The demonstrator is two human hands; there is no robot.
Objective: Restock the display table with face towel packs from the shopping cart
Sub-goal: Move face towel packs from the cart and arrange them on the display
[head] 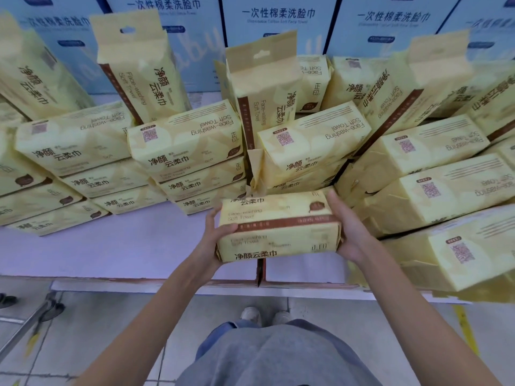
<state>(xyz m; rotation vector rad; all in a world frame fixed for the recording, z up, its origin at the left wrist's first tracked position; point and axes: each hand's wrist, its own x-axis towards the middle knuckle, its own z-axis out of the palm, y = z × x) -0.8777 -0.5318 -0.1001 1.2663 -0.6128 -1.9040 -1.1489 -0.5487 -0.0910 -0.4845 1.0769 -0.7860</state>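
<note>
Pale yellow film, crossed by a brown band, wraps the face towel pack (278, 229), which is held between both hands over the front part of the display table (111, 252). Its long axis is laid left to right, roughly parallel to the table's front edge. The left hand (220, 240) is clamped on the left short end: the thumb is laid across the top face and the fingers are tucked beneath, out of sight. The right hand (348, 229) is cupped round the right short end, with the thumb stretched along the far upper corner and the other fingers hidden under the pack. Neither hand is nearer; the pack is centred between them, and both forearms are reached forward and slightly inward. Whether the underside rests on the lavender tabletop or is held just above it cannot be told.

Just behind the pack, seemingly touching its far edge, a stack of flat packs (309, 151) is piled. A second stack (186, 151) stands to the left, with bare tabletop in front of it. The placing is judged to turn on this: the pack lies in front of the stack, so it would have to be lifted onto it or set down before it. Upright packs (264, 87) and blue cartons (278, 20) are ranged behind.
</note>
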